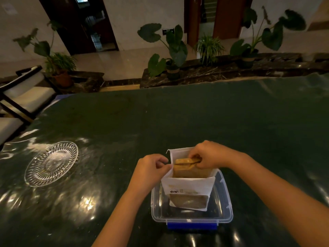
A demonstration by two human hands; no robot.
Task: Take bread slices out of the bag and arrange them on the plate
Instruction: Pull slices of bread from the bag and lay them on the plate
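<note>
Inside bag (188, 186), right hand (204, 155) pinching bread (187, 162)

Dark green glossy worktop (178, 113) reflecting dim overhead light in patches. Beyond it, pale tiled floor (115, 63) shining, white walls (142, 15), dark wooden doorways (80, 24) standing open. Potted leafy plants (170, 49) sitting along a dark marble ledge (222, 72). White-cushioned dark-framed chair (23, 93) standing far left.

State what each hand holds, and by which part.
Left hand pinches the bag by its left rim; right hand grips the bread slices by their top edge.
</note>
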